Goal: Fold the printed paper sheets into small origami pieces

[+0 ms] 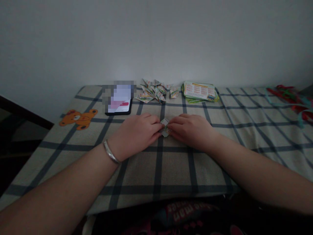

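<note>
Between my two hands, over the checked tablecloth, is a small folded piece of printed paper, diamond-shaped from above. My left hand pinches its left corner, with the fingers pressed together. At the opposite corner my right hand grips the paper in the same way. The fingers cover both side edges, so only the middle of the paper shows. A silver bangle circles my left wrist.
Behind my hands lie a phone with a lit screen, several folded paper pieces and a stack of printed sheets. A bear-shaped cutout is at the left, red and teal ribbons at the far right. A wall stands behind the table.
</note>
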{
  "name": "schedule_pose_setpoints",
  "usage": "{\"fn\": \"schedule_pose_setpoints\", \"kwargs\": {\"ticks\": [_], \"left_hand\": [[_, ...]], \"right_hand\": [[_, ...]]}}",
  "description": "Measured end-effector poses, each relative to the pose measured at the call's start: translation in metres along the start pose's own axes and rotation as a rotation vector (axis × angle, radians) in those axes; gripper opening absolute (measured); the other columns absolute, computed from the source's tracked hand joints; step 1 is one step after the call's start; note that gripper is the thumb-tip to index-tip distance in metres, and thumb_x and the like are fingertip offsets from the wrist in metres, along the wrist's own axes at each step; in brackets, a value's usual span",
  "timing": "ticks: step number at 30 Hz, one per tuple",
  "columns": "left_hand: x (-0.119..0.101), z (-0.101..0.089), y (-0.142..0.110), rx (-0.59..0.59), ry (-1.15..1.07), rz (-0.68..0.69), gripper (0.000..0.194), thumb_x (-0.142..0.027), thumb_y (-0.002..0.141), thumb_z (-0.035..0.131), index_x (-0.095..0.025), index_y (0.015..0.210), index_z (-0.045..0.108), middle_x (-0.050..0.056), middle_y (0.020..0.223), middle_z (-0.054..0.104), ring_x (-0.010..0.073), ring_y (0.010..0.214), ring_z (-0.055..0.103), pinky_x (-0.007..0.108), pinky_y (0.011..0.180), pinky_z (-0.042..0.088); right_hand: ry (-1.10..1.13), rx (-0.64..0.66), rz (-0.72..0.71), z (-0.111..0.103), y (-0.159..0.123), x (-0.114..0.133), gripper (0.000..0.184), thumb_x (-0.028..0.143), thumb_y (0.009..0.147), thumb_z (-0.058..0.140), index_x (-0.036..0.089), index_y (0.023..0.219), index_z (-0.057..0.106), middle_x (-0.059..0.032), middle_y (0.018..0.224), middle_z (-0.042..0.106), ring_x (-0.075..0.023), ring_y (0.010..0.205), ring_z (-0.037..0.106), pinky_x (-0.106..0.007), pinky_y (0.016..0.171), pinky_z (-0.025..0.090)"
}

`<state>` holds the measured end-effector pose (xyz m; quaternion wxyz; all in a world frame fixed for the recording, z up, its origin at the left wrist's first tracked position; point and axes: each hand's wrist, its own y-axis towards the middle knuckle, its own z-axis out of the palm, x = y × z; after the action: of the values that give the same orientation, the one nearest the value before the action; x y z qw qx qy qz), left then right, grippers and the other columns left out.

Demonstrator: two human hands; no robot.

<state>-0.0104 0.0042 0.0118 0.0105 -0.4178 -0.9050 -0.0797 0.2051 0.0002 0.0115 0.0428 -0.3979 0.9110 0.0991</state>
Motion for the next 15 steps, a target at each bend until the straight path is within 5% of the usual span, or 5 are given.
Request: {"fn": "schedule_pose_setpoints", "kwargs": {"ticks": [15], "left_hand": [[0.0012,0.0034,0.002,-0.055,-0.042,0.012,0.024,-0.027,0.092,0.055,-0.013,0.109,0.064,0.01,0.111,0.067,0.0261,0.107,0.06,0.042,0.094,0.049]], "right_hand": [[-0.03,-0.021,-0.083,0.0015,0.0017,-0.0005,0.031,0.029,0.099,0.04,0.02,0.1,0.07,-0.0043,0.098,0.071,-0.0184,0.087,0.061,-0.031,0.062,0.036]]}}
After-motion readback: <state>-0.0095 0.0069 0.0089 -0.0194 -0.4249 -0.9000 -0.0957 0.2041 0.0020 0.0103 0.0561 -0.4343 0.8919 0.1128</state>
